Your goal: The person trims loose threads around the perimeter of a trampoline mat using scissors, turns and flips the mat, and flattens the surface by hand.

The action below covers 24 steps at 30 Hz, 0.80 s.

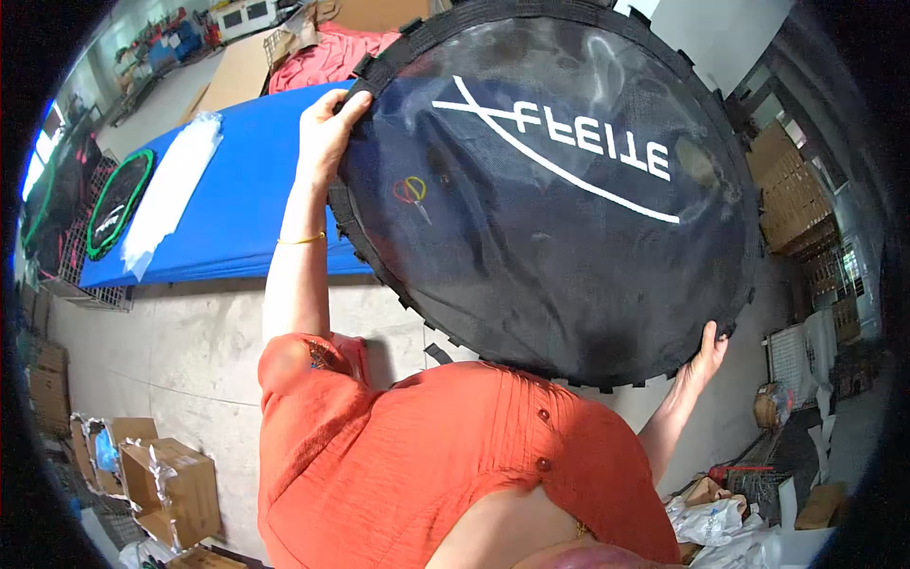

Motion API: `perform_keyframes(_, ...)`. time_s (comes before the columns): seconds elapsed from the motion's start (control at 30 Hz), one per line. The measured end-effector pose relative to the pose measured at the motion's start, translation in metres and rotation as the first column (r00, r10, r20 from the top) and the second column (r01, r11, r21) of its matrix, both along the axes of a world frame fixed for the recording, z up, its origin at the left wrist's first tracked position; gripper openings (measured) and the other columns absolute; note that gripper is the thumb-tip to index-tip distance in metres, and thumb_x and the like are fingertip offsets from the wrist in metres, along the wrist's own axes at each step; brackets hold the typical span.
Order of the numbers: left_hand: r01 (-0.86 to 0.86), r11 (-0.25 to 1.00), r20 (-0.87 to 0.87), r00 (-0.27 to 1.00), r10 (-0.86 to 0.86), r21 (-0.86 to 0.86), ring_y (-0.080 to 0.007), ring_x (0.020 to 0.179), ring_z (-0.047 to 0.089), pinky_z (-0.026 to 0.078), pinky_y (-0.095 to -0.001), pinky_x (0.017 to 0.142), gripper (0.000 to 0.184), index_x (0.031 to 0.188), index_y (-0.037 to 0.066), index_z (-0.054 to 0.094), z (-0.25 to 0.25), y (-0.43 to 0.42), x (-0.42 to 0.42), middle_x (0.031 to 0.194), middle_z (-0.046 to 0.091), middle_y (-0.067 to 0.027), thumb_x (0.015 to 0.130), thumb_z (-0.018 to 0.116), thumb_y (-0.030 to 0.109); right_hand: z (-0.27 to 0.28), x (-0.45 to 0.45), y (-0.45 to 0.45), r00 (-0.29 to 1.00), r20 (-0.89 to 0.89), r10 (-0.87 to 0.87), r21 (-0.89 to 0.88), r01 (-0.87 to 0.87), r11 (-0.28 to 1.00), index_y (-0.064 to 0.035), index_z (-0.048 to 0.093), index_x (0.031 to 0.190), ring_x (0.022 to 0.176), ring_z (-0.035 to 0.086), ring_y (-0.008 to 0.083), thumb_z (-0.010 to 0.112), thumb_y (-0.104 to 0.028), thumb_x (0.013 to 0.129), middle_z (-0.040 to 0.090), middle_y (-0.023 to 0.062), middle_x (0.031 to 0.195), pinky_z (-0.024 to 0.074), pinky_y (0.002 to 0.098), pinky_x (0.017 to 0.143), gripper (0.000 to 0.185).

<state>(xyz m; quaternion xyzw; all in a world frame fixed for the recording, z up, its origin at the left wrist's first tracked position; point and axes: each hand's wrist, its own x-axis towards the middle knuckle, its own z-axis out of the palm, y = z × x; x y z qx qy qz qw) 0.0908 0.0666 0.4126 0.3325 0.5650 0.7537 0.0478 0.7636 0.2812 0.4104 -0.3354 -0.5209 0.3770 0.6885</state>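
Observation:
A large round black trampoline mat is held up and tilted before me. Short webbing tabs line its rim, and white lettering with a curved white stripe crosses its upper part. My left hand is closed on the upper left rim, thumb on the near face. Lower down on the right, my right hand pinches the opposite rim, its fingers partly hidden behind the edge. Through the mesh, scissors with red and yellow handles show on the blue-covered table.
On the table's left end lie a green-rimmed black round piece and a white plastic sheet. Pink cloth lies beyond. Open cardboard boxes stand on the floor at left. White bags lie low right, stacked cartons farther up.

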Motion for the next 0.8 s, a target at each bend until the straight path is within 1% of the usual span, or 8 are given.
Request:
perform_keyframes(0.07,0.038,0.999,0.009,0.999,-0.038,0.029,-0.0036,0.079,0.057,0.045,-0.0227,0.071,0.025,0.106,0.004,0.078,-0.01,0.01,-0.011,0.088,0.068,0.0056,0.097,0.08,0.027,0.003,-0.004,-0.011,1.0,-0.003,-0.022,0.011,0.022,1.0,-0.0023,0.061,0.129,0.11,0.068,0.0245,0.074,-0.013,0.101,0.069,0.0142,0.127,0.0558,0.0416,0.099,0.033)
perform_keyframes(0.17,0.022,1.0,-0.017,1.0,-0.022,0.006,-0.0036,0.079,0.057,0.045,-0.0229,0.071,0.025,0.105,0.004,0.077,-0.012,0.014,-0.013,0.088,0.068,0.0055,0.097,0.08,0.027,0.006,-0.007,-0.025,0.999,-0.018,-0.032,0.023,0.032,0.999,-0.0011,0.06,0.128,0.109,0.068,0.0246,0.073,-0.012,0.101,0.068,0.0148,0.128,0.0559,0.0416,0.099,0.031)
perform_keyframes(0.2,0.003,0.999,-0.045,0.999,-0.002,0.034,-0.0046,0.077,0.057,0.047,-0.0244,0.069,0.026,0.102,0.001,0.077,-0.013,0.015,-0.015,0.085,0.069,0.0048,0.095,0.081,0.026,0.008,-0.011,-0.03,0.999,-0.017,-0.032,0.029,0.032,0.999,-0.0011,0.06,0.128,0.109,0.068,0.0246,0.073,-0.012,0.101,0.069,0.0147,0.128,0.0559,0.0415,0.099,0.031)
perform_keyframes(0.3,-0.033,0.999,-0.071,0.997,0.034,0.023,-0.0044,0.076,0.056,0.046,-0.0238,0.068,0.025,0.101,0.001,0.076,-0.012,0.014,-0.014,0.084,0.068,0.0051,0.095,0.081,0.026,0.007,-0.01,-0.031,0.999,-0.031,-0.04,0.027,0.041,0.999,-0.0015,0.06,0.127,0.108,0.068,0.0245,0.072,-0.011,0.102,0.069,0.0142,0.127,0.0561,0.0412,0.098,0.03)
perform_keyframes(0.4,-0.049,0.997,-0.043,0.998,0.047,-0.062,-0.0034,0.074,0.052,0.041,-0.0229,0.067,0.025,0.103,0.003,0.076,-0.008,0.009,-0.008,0.083,0.065,0.0072,0.098,0.079,0.028,0.006,-0.006,-0.027,0.998,-0.045,-0.043,0.018,0.043,0.999,-0.0021,0.061,0.127,0.107,0.068,0.0241,0.072,-0.01,0.102,0.07,0.0135,0.125,0.0562,0.0407,0.098,0.028)
perform_keyframes(0.63,-0.069,0.994,-0.022,0.997,0.068,-0.082,-0.0039,0.075,0.051,0.041,-0.0225,0.068,0.026,0.105,0.002,0.076,-0.005,0.001,0.0,0.084,0.064,0.0068,0.098,0.079,0.027,0.015,-0.006,-0.013,0.998,-0.056,0.019,0.018,-0.018,1.0,-0.0037,0.063,0.125,0.106,0.068,0.0214,0.072,-0.009,0.101,0.071,0.01,0.123,0.0561,0.0381,0.096,0.026)
perform_keyframes(0.73,-0.082,0.993,-0.009,0.997,0.081,-0.087,-0.004,0.077,0.052,0.042,-0.0221,0.069,0.026,0.106,0.002,0.076,-0.006,-0.001,0.001,0.086,0.065,0.0063,0.099,0.078,0.026,0.018,-0.008,-0.01,0.999,-0.039,0.002,-0.012,-0.002,1.0,-0.004,0.064,0.126,0.106,0.068,0.0205,0.072,-0.009,0.101,0.071,0.0088,0.122,0.0557,0.0371,0.096,0.027)
perform_keyframes(0.8,-0.11,0.991,-0.013,0.994,0.109,-0.08,-0.0033,0.073,0.049,0.039,-0.0224,0.065,0.023,0.101,0.002,0.075,-0.004,-0.003,0.008,0.082,0.062,0.0074,0.098,0.078,0.025,0.021,-0.007,-0.007,1.0,-0.024,-0.002,-0.015,0.001,1.0,-0.004,0.064,0.127,0.106,0.068,0.0202,0.071,-0.009,0.102,0.071,0.0088,0.123,0.0553,0.0363,0.096,0.027)
